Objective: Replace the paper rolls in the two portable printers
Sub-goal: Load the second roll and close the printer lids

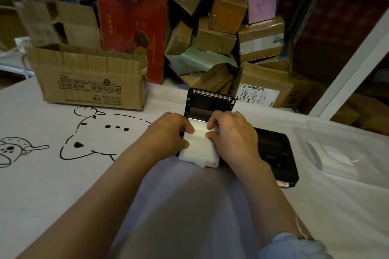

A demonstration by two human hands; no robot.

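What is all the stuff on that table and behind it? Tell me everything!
Open black portable printer: one, black, lid up, middle of table.
White paper stack: one, white, on the open printer, under both hands.
Closed black portable printer: one, black, right of the open one.
Clear plastic bag: one, see-through with white inside, far right.
White tablecloth with black cartoon drawings: one, covers the table.
Open brown cardboard box: one, brown, back left.
Red cardboard box: one, red, behind it.
Piled cardboard parcels: many, mostly brown, one pink, back.
Left hand: one, grip on the paper's left edge.
Right hand: one, grip on its right edge.
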